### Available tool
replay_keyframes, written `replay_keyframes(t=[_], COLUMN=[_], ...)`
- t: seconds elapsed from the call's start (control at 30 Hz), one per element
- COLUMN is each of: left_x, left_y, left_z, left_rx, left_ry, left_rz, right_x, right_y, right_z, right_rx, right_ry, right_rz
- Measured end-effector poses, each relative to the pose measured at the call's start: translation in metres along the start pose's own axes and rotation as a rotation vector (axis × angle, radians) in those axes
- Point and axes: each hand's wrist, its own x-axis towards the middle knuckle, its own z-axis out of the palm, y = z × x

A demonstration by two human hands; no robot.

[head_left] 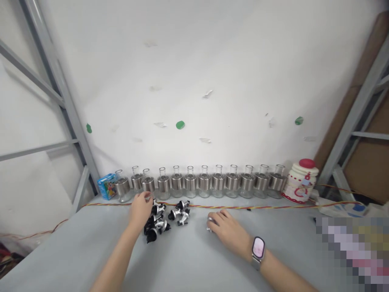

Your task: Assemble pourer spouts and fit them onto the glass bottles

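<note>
My left hand (142, 207) is over the left end of a pile of black and silver bottle pourers (162, 225), its fingers curled together. Whatever they hold is hidden; a glass bottle with a steel sleeve (148, 183) stands just behind the fingertips. My right hand (227, 228), with a watch (258, 248) on the wrist, rests low over the grey table. Its fingers close round a small pale silver piece (209, 229), mostly covered by the hand. More pourers (182, 218) lie between both hands.
Several similar bottles (219, 184) stand upright in a row along the white wall. A blue box (107, 186) is at the left end, a white jar with a red lid (300, 182) at the right. A twisted red-yellow wire (227, 207) crosses the grey table (188, 263).
</note>
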Motion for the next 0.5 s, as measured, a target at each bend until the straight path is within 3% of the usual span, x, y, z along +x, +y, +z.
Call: replay_keyframes(t=[0.2,0.33,0.43,0.5], left_x=[0.001,-0.002,-0.005,-0.007], left_y=[-0.008,-0.007,-0.005,-0.004], left_z=[-0.01,-0.001,0.009,0.012], left_rx=[0.189,0.239,0.248,0.25], left_ry=[0.04,0.003,-0.035,-0.053], left_rz=[-0.115,-0.143,-0.121,-0.097], right_x=[0.001,0.0,-0.001,0.0], right_y=[-0.003,-0.003,-0.001,0.004], right_z=[-0.002,-0.007,-0.01,-0.01], right_rx=[0.04,0.144,0.461,0.829], right_ry=[-0.024,-0.034,0.047,0.159], right_rz=[-0.011,0.03,0.203,0.394])
